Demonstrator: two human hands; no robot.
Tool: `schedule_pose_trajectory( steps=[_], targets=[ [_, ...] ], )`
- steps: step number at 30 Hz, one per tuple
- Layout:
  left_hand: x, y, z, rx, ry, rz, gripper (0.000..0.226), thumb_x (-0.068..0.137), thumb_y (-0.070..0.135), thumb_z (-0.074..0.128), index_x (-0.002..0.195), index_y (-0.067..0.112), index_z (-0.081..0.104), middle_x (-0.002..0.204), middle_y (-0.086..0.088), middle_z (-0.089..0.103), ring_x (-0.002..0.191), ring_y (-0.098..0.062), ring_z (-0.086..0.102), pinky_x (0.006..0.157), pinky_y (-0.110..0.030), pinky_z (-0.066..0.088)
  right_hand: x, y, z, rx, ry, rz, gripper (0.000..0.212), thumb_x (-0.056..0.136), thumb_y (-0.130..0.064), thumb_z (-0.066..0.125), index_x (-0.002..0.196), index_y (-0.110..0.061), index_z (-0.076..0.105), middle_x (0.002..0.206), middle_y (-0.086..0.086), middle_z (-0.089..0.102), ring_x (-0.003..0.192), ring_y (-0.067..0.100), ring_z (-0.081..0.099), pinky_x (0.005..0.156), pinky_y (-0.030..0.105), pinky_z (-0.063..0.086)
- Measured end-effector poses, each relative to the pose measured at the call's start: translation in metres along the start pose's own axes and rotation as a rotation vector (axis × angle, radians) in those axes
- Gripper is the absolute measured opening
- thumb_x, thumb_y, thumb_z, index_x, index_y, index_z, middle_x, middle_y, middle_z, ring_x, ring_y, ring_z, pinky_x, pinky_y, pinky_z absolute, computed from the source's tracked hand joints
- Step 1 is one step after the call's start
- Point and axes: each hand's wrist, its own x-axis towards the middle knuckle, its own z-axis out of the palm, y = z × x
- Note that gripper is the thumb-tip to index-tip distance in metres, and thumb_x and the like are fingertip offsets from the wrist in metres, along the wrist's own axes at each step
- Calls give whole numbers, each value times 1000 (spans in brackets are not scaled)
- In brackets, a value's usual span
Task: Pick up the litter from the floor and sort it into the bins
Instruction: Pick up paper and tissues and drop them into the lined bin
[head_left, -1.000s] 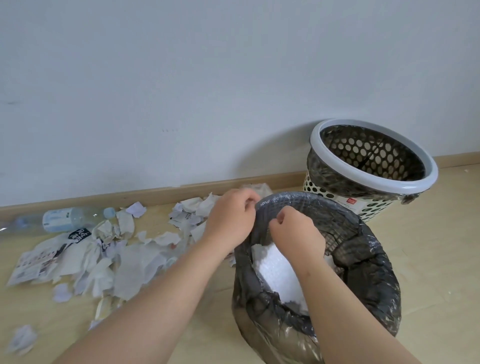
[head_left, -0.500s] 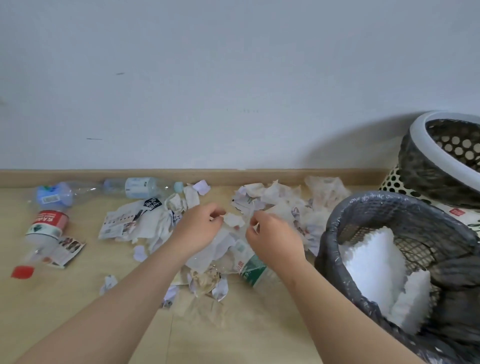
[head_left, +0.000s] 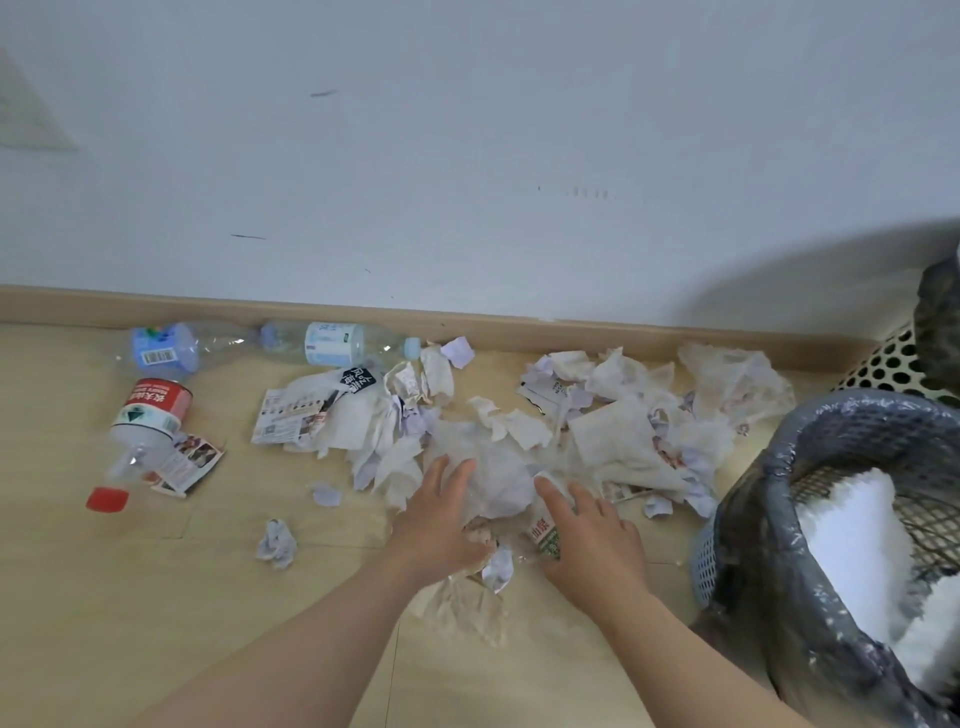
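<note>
Two hands down on the paper heap, away from the bin.

Against the wall, the litter (head_left: 519, 431) still spreads across the floor (head_left: 156, 597); the lined bin (head_left: 769, 545) at right already holds white scraps. Having left the bin's rim a second ago, the left hand (head_left: 441, 514) and right hand (head_left: 587, 535) now press spread, empty fingers onto crumpled paper, so another gather looks to be starting.

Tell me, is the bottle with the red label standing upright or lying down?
Lying down. The red-label bottle rests on its side on the floor, red cap pointing toward the camera.
</note>
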Motion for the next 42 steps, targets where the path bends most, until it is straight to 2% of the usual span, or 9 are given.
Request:
schedule_pose_trajectory(
  steps=[5, 9, 16, 20, 24, 27, 32, 38, 42],
  targets=[
    [-2, 8, -4, 66, 36, 75, 84, 78, 23, 67, 146, 33, 19, 155, 6, 10, 136, -18, 31, 103, -38, 37, 4, 0, 1, 39, 144, 3, 63, 93, -12, 43, 148, -30, 17, 127, 0, 49, 117, 23, 43, 90, 31, 37],
    [1, 17, -14, 2, 85, 87, 68, 81, 16, 62, 141, 30, 34, 144, 9, 33, 125, -14, 44, 96, -32, 43, 8, -1, -2, 55, 186, -4, 57, 86, 7, 40, 138, -16, 37, 115, 4, 54, 100, 24, 48, 73, 27, 29],
    [4, 39, -38, -221, 248, -14, 56, 86, 26, 59, 139, 29, 38, 145, 5, 37, 127, -15, 41, 103, -33, 38, 16, 5, -15, 238, 407, 102, 22, 89, -2, 47, 102, -9, 63, 89, 4, 50, 84, 23, 49, 71, 32, 44],
    [0, 63, -60, -593, 291, -65, 58, 89, 32, 58, 142, 32, 34, 150, 6, 30, 129, -13, 38, 98, -29, 33, 17, 3, -36, 264, 553, 121, 18, 93, -10, 49, 101, -17, 63, 104, 2, 51, 103, 24, 44, 88, 35, 30],
    [-4, 83, -70, -912, 201, -88, 60, 89, 49, 54, 143, 37, 31, 153, 10, 23, 139, -17, 26, 108, -41, 28, 16, -7, -55, 530, 654, 69, 16, 95, -10, 49, 101, -14, 63, 121, 2, 50, 115, 24, 40, 90, 30, 30],
    [-7, 92, -74, -1112, 87, -162, 54, 84, 62, 50, 133, 43, 41, 140, 15, 37, 132, -15, 33, 102, -45, 35, 12, -19, -70, 857, 574, -98, 14, 96, -8, 46, 95, -16, 57, 108, -7, 51, 103, 8, 46, 81, 7, 32],
    [-8, 96, -83, -1468, -38, -204, 25, 85, 53, 56, 107, 42, 56, 121, 10, 49, 111, -19, 46, 90, -49, 46, 6, -38, -72, 1391, 256, -109, 20, 95, -5, 45, 81, -19, 51, 71, -11, 48, 65, 8, 42, 63, 21, 36],
    [-7, 90, -80, -1643, 117, -266, 13, 90, 13, 49, 85, 24, 55, 83, -7, 51, 64, -20, 48, 58, -29, 36, 2, -49, -65, 1446, 80, -210, 24, 93, 7, 44, 80, -12, 51, 73, -4, 54, 67, 1, 58, 66, 12, 44],
    [-2, 77, -74, -1699, 152, -344, 12, 90, 6, 42, 100, 9, 48, 87, -16, 49, 66, -24, 50, 59, -33, 43, 6, -51, -60, 1489, 69, -142, 17, 94, 0, 49, 85, -14, 54, 74, -4, 61, 72, 4, 60, 69, 15, 46]
  ],
)
